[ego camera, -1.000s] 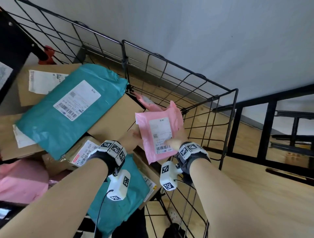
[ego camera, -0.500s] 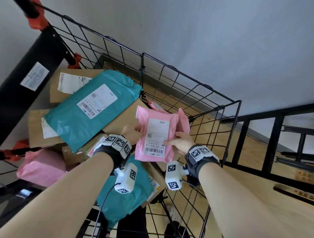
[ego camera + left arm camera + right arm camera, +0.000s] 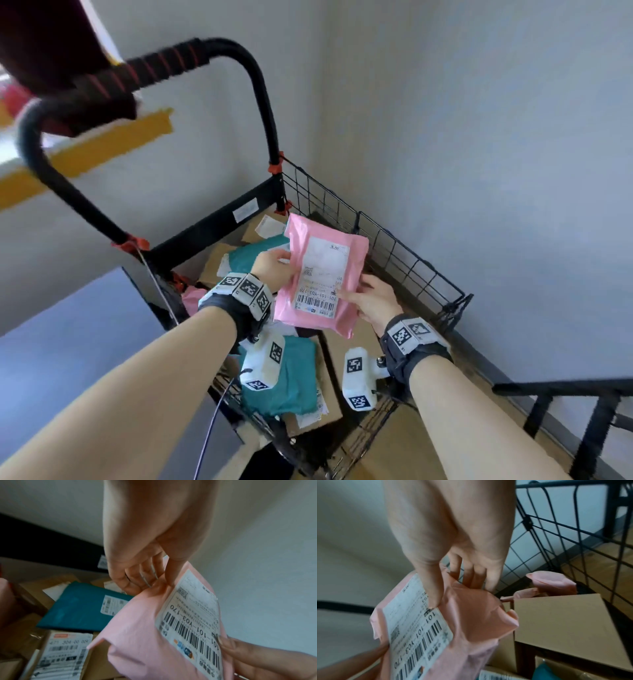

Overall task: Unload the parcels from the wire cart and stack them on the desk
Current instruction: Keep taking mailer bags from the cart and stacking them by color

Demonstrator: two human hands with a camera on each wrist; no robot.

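I've got the pink parcel (image 3: 322, 274) up in the air above the wire cart (image 3: 404, 260), held between both hands with its white shipping label (image 3: 322, 274) facing me, barcode toward the lower end. My left hand (image 3: 274, 269) pinches the parcel's left edge, thumb on the front by the label and the other fingers (image 3: 137, 574) curled behind the plastic, clear enough on the left wrist view. My right hand (image 3: 371, 301) grips the lower right side, thumb (image 3: 433, 588) pressed down on the label's edge and the remaining fingers tucked behind the crumpled pink wrap. The parcel stands tilted, top leaning away from me, touching nothing in the cart below. Under it the cart holds plenty: a teal mailer (image 3: 253, 255) lying across brown cardboard boxes (image 3: 212, 270), partly hidden by my left hand, a second teal mailer (image 3: 291, 373) nearer to me on another box, and a labelled carton (image 3: 65, 654) just beside it on the left wrist view. On the right wrist view I see a plain cardboard box (image 3: 556, 626) near the cart's wire side, and another pink mailer (image 3: 551, 582) wedged against the mesh behind it. The cart's black handle (image 3: 236, 61) with red bands arches up on the far left, close to the pale wall (image 3: 479, 137). Wooden floor (image 3: 428, 455) shows beside the cart on my right.
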